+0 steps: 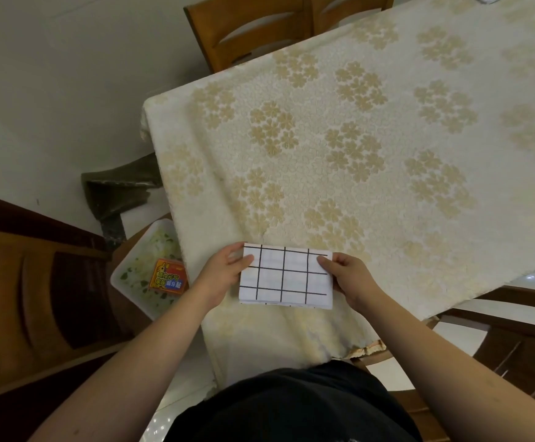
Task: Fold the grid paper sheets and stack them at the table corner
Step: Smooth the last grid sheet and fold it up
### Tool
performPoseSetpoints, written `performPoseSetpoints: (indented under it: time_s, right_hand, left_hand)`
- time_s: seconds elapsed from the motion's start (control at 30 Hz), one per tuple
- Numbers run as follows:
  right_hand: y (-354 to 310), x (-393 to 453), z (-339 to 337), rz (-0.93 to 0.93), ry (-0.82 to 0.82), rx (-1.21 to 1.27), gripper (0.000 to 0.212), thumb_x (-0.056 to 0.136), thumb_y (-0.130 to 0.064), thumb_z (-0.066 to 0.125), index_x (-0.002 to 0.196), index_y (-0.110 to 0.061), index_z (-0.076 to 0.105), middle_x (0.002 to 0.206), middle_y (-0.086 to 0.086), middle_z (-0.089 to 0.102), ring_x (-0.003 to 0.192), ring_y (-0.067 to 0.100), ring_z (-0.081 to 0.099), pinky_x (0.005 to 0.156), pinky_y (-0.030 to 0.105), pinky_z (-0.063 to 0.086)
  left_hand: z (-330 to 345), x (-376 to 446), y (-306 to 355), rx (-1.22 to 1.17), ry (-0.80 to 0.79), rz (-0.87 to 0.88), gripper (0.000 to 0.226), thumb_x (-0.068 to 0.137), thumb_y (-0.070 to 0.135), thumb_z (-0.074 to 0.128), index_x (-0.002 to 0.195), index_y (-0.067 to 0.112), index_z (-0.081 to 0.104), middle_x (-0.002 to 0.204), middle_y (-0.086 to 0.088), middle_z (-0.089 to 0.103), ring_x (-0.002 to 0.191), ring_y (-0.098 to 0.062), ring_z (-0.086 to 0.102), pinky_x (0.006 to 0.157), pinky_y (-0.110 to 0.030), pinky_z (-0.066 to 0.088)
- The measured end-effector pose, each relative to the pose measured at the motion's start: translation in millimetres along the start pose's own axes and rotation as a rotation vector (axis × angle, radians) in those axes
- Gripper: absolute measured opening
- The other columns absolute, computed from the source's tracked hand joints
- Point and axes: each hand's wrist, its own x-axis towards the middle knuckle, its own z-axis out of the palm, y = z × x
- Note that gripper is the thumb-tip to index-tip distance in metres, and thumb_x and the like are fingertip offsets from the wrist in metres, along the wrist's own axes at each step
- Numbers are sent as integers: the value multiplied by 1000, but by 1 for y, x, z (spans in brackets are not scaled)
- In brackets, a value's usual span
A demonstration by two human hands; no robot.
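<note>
At the near edge of the worktop, covered in a cream floral cloth, you hold a folded white paper sheet with a black hand-drawn grid. Your left hand pinches its left edge, your right hand its right. Line up the layered edges squarely before carrying it to the corner.

The folded grid paper lies at the near edge of the table. The left hand and the right hand pinch its short sides.
</note>
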Motion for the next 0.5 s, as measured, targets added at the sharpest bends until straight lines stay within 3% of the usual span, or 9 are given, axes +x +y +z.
performPoseSetpoints:
  time_s: [0.1,0.27,0.37,0.5]
  right_hand:
    - [-3,-1,-1,-41,13,9,22,87,-23,69,94,-2,69,97,24,70,81,29,64,83,54,54]
    - [-6,-9,-1,-35,-132,26,28,89,-29,68,105,-6,70,98,13,74,89,28,71,78,42,58]
    - [-3,-13,4,-54,-117,-61,22,88,-27,70,101,-11,72,93,8,76,87,26,72,78,42,59]
    - [-3,-20,9,-102,-24,-86,12,86,-23,72,90,-11,72,81,2,76,76,21,71,59,28,55]
  left_hand:
    - [0,-7,2,86,-72,-111,30,96,22,58,124,11,61,110,-6,72,99,-20,70,82,-32,56]
    - [-3,-11,3,96,14,-74,27,95,21,61,119,9,63,107,-8,73,96,-24,71,81,-35,57]
    - [-1,-16,4,82,59,-50,22,94,20,62,114,11,65,104,-8,73,91,-23,71,72,-30,57]
    - [-4,-24,0,153,111,17,21,92,21,65,108,7,66,100,-12,73,84,-25,72,66,-32,59]
